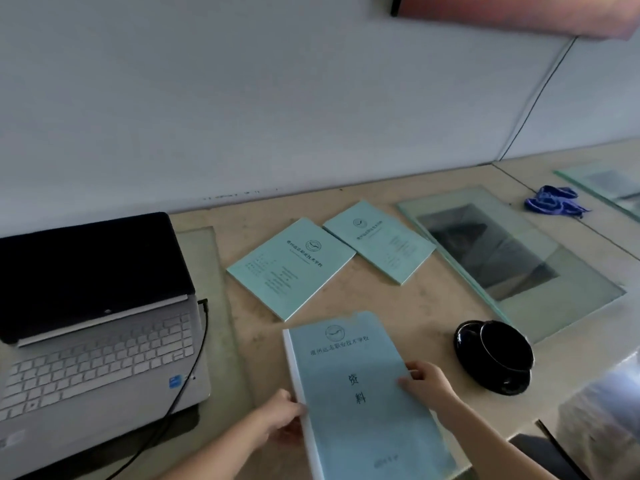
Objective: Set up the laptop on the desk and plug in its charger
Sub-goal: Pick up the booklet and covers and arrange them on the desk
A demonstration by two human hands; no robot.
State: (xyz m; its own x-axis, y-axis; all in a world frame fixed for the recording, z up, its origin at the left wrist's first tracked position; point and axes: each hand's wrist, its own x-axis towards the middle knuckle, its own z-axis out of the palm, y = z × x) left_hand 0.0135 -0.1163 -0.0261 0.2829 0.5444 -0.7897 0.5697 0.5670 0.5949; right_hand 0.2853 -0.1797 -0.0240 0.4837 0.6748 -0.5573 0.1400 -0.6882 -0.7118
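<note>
Both hands are closed on a blue booklet (356, 393) in the middle of the tabletop (433, 306): the left hand (280, 420) grips its white spine, and the right hand (426, 382) pinches its right edge. The open laptop (97, 341) sits well off to their left, with a black cable (194, 368) running from its right side.
</note>
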